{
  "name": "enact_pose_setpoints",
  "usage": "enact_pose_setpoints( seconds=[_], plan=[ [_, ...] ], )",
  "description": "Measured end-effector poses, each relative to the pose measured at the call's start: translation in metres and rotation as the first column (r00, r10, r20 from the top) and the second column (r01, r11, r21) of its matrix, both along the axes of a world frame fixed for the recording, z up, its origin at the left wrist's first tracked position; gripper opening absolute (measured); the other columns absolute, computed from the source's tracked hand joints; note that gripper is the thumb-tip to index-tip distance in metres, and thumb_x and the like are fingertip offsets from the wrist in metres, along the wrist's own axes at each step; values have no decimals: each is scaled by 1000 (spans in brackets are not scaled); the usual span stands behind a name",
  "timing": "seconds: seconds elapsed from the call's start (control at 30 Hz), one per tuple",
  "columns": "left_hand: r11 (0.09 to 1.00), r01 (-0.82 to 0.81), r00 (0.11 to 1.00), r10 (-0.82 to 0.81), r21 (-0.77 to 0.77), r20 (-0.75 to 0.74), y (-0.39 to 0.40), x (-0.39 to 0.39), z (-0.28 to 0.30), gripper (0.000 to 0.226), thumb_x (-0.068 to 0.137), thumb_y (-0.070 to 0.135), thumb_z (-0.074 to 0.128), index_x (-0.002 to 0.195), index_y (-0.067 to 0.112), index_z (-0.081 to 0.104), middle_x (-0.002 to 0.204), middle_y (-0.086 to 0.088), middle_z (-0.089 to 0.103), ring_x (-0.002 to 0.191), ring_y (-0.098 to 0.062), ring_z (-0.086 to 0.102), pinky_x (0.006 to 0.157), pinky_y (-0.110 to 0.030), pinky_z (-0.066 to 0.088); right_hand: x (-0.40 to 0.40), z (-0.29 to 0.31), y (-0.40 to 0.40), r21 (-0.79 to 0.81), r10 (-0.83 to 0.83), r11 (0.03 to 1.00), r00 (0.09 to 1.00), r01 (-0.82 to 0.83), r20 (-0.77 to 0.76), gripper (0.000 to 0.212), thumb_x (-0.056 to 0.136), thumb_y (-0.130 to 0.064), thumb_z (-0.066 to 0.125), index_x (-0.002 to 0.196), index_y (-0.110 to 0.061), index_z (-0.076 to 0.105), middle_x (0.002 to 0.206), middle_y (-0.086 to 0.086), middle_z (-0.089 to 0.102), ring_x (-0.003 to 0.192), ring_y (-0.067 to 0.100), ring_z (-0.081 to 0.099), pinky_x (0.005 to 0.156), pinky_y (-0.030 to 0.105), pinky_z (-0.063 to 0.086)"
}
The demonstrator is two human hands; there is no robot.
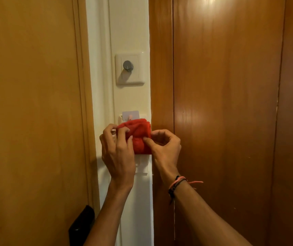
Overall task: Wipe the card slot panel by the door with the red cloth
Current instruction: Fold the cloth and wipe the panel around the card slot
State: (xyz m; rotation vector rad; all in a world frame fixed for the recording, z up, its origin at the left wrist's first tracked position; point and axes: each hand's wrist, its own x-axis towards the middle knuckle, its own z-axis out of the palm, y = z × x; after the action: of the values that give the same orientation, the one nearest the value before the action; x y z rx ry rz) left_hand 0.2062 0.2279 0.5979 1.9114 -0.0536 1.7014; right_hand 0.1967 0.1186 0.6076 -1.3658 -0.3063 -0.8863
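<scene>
The red cloth (138,135) is bunched up against the white card slot panel (142,116) on the narrow cream wall strip, hiding most of the panel. A white key card (130,114) sticks up from the slot just above the cloth. My left hand (118,153) pinches the cloth's left side with its fingertips. My right hand (165,148) pinches the cloth's right lower part between thumb and forefinger. A second white plate (142,166) shows below the cloth, partly hidden by my left hand.
A white dimmer plate with a grey knob (128,65) sits higher on the strip. A wooden door (32,121) with a black lock body (81,226) stands at left. Dark wooden panelling (222,103) fills the right side.
</scene>
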Motion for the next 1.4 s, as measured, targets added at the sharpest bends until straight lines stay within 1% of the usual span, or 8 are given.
enact_pose_setpoints(
  seconds=[0.1, 0.23, 0.37, 0.53, 0.73, 0.97, 1.13, 1.4],
  plan=[
    [988, -72, 997, 70, 134, 19, -5, 9, -8, 52, 102, 47, 36, 124, 11, 67, 129, -18, 62, 118, -36, 56, 93, -47, 57, 10, -6, 0, -56, -61, 997, 998, 62, 16, 19, 83, -13, 85, 85, -27, 71, 89, -6, 73, 88, 7, 71, 74, 10, 59],
    [954, -114, 993, 114, 277, 13, -11, 24, -20, 54, 86, 28, 70, 134, 5, 60, 131, -20, 66, 124, -41, 60, 102, -56, 52, 12, -7, -10, -255, -175, 948, 982, 188, 72, 22, 86, -26, 83, 103, -14, 76, 101, -1, 75, 91, 8, 72, 77, 15, 61],
    [907, -128, 990, 142, 400, -5, -20, 30, -36, 61, 94, 30, 55, 147, 5, 40, 151, -23, 45, 142, -41, 40, 117, -57, 29, 16, -6, -34, -396, -301, 846, 933, 357, 199, 27, 93, -35, 73, 110, -14, 72, 113, 2, 68, 100, 12, 66, 85, 26, 59],
    [887, -123, 981, 177, 445, -81, -14, 37, -30, 63, 105, 46, 30, 156, 9, 22, 163, -21, 24, 152, -40, 19, 123, -57, 20, 37, -2, -64, -538, -559, 439, 687, 720, 464, 52, 98, -41, 63, 141, -12, 58, 149, 18, 53, 137, 31, 51, 113, 45, 44],
    [821, -155, 972, 225, 550, -62, -5, 43, -59, 64, 105, 45, 29, 158, 11, 14, 164, -20, 21, 153, -39, 16, 122, -57, 24, 73, -11, -83, -539, -595, 26, 447, 842, 668, 68, 107, -50, 39, 163, -12, 27, 170, 23, 21, 160, 35, 18, 131, 51, 20],
    [851, -153, 976, 209, 502, -58, -6, 48, -14, 62, 106, 45, 26, 158, 12, 15, 165, -18, 19, 154, -37, 14, 125, -52, 18, 86, -15, -84, -465, -600, -37, 353, 884, 718, 71, 106, -54, 33, 164, -14, 23, 171, 21, 21, 161, 34, 17, 131, 50, 18],
    [837, -121, 973, 207, 534, -105, -6, 37, -60, 62, 106, 43, 26, 157, 9, 14, 163, -20, 22, 152, -39, 17, 122, -56, 26, 89, -16, -84, -463, -604, -35, 350, 886, 716, 71, 106, -54, 32, 164, -15, 22, 171, 21, 22, 161, 34, 17, 132, 49, 15],
    [895, -87, 987, 136, 438, -81, -8, 43, -34, 63, 104, 43, 34, 155, 8, 23, 162, -20, 27, 152, -38, 20, 123, -55, 23, 91, -16, -84, -437, -603, -29, 333, 899, 725, 71, 106, -55, 33, 164, -16, 23, 170, 20, 23, 160, 33, 19, 131, 49, 17]
  ],
)
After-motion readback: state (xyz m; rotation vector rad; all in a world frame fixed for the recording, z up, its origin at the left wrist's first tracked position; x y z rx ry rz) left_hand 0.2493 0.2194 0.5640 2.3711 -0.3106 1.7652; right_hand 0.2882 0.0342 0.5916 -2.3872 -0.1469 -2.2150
